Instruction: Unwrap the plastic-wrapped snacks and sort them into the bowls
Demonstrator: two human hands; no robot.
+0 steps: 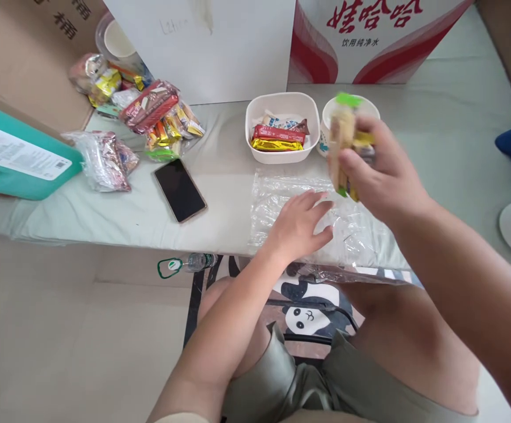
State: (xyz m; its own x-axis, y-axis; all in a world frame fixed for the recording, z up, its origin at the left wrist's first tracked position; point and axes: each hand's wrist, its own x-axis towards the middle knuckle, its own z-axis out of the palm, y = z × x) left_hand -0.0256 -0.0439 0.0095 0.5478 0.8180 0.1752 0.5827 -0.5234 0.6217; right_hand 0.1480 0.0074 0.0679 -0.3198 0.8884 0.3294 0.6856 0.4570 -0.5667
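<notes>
Head view: right hand (390, 170) grips wrapped snacks (342, 138), forward-right of left hand (300, 226).

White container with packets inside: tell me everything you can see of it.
The white container looks like smooth plastic, squarish with rounded corners and an open top. It stands upright on the pale cloth, just left of a round tub. Inside, a red packet and a gold packet lie side by side, with others behind them.

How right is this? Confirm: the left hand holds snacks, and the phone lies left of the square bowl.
Wrong hand: the head view shows the right hand holding the snacks. The phone does lie left of the square bowl.
</notes>
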